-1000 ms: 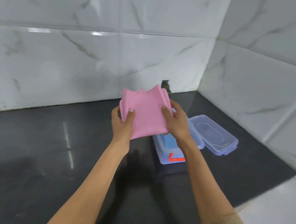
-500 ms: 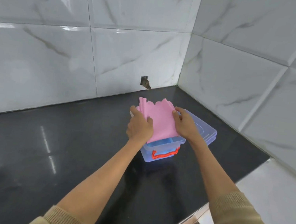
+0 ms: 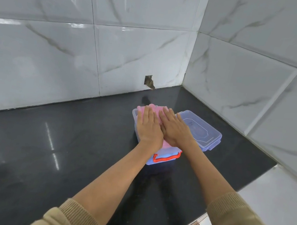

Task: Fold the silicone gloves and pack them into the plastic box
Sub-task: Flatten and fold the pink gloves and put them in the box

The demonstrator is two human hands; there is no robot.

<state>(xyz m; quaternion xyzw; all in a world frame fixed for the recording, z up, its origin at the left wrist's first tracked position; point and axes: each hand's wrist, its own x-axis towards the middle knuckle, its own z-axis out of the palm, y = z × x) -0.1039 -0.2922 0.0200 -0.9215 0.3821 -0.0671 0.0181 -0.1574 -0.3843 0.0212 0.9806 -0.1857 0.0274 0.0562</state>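
Your flat, open hands, left hand (image 3: 149, 128) and right hand (image 3: 174, 130), now press the pink gloves (image 3: 155, 108), lowered from mid-air, into the plastic box (image 3: 164, 158); packing is nearly done.

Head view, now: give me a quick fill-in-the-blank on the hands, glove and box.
1. Both hands, left hand and right hand, press flat on the ____ glove.
2. The glove lies in the plastic box, whose handle is ____.
3. The lid lies on the counter to the ____ of the box.

Missing words: pink; red; right
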